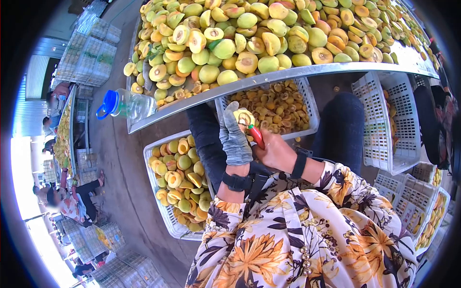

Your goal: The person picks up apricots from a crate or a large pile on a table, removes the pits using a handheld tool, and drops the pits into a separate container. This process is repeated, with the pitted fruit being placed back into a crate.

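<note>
My left hand (235, 137), in a grey knit glove, grips a yellow peach half (244, 117) with its cut face toward me. My right hand (277, 151) is bare and closed around a red-handled tool (257, 137) with a green collar. The tool's working end meets the fruit and is too small to make out. Under my hands stands a white crate (312, 103) of small, brownish fruit pieces (276, 105). Left of my leg, another white crate (161, 211) holds yellow-green peach halves (180, 177).
A metal-edged table (288, 73) ahead bears a heap of halved peaches (230, 53). A blue-capped clear jug (134, 104) stands by its left corner. White crates (391, 129) line my right side. Across the floor, people (77, 204) sit near stacked crates (91, 53).
</note>
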`<control>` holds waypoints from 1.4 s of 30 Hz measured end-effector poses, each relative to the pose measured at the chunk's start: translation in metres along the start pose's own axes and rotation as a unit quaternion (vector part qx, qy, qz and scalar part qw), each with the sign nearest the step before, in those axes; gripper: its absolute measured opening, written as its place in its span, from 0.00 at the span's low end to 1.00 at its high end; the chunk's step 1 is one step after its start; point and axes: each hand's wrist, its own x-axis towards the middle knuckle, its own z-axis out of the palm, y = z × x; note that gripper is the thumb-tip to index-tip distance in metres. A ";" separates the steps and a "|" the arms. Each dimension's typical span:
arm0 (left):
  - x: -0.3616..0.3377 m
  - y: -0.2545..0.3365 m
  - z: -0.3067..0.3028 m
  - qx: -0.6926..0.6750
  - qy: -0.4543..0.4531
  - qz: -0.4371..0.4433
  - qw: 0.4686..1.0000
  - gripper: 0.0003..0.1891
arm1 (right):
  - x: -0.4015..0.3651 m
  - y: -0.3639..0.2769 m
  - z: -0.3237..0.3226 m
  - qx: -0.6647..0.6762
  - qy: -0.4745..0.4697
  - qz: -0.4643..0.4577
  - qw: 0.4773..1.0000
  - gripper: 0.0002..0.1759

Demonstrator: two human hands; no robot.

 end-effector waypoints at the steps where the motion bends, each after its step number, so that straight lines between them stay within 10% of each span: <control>1: -0.004 0.001 -0.002 -0.024 -0.030 -0.027 0.999 0.26 | -0.001 0.003 0.000 -0.001 0.004 0.002 1.000 0.12; 6: -0.008 0.002 0.007 -0.005 -0.040 0.037 0.999 0.24 | -0.011 0.006 0.005 -0.009 0.011 0.035 0.999 0.13; 9: 0.008 0.011 -0.005 -0.101 -0.068 -0.166 0.979 0.17 | -0.010 0.001 0.003 -0.033 -0.019 0.017 0.999 0.11; 16: 0.030 0.027 -0.035 -0.075 -0.185 -0.320 0.926 0.14 | 0.001 0.013 0.001 -0.148 -0.099 -0.040 0.983 0.15; 21: 0.029 0.022 -0.033 -0.089 -0.150 -0.281 0.944 0.32 | 0.007 -0.004 -0.018 -0.096 -0.048 -0.091 0.990 0.19; 34: -0.001 0.034 -0.015 0.010 -0.165 -0.328 0.930 0.20 | 0.019 -0.007 -0.019 -0.131 0.041 -0.111 0.984 0.21; 36: -0.008 0.031 -0.009 0.099 -0.036 -0.340 0.934 0.22 | 0.019 -0.001 -0.019 -0.129 0.054 -0.165 0.976 0.14; 42: -0.001 0.040 -0.013 -0.012 -0.236 -0.347 0.908 0.31 | 0.027 -0.002 -0.052 0.045 0.044 -0.081 0.995 0.20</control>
